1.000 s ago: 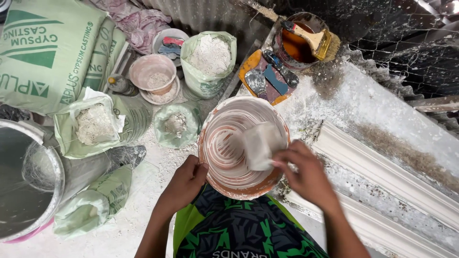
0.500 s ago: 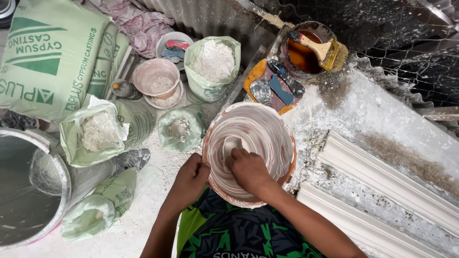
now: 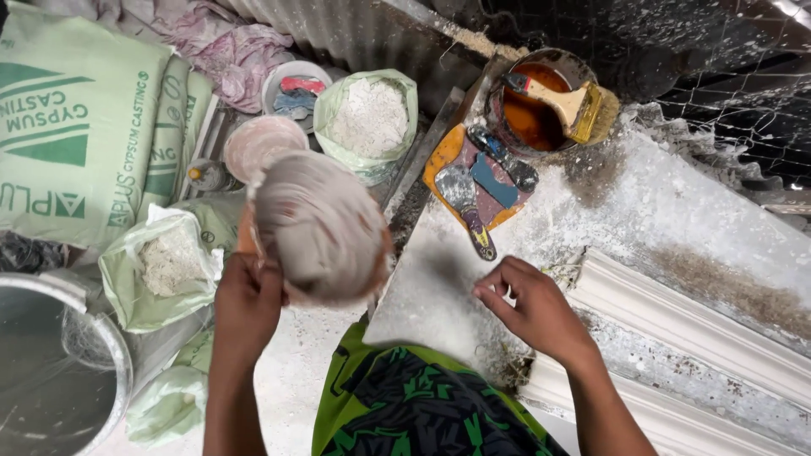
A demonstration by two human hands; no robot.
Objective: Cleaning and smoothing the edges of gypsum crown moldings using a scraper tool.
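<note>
The plaster-coated bowl [image 3: 319, 226] is tipped up on its side above the dusty floor, its grey-white outside facing the camera. The left hand [image 3: 247, 306] has a closed grip on the bowl's lower left rim. The right hand [image 3: 534, 306] holds nothing, its fingers spread loosely on the powdery slab [image 3: 427, 291]. Beyond the slab lie a putty knife [image 3: 467, 203] and a tub of brown liquid [image 3: 534, 110] with a brush [image 3: 568, 103]. An open bag of white powder [image 3: 368, 120] stands behind the bowl.

Metal tub [image 3: 51, 371] cut off at left edge.
</note>
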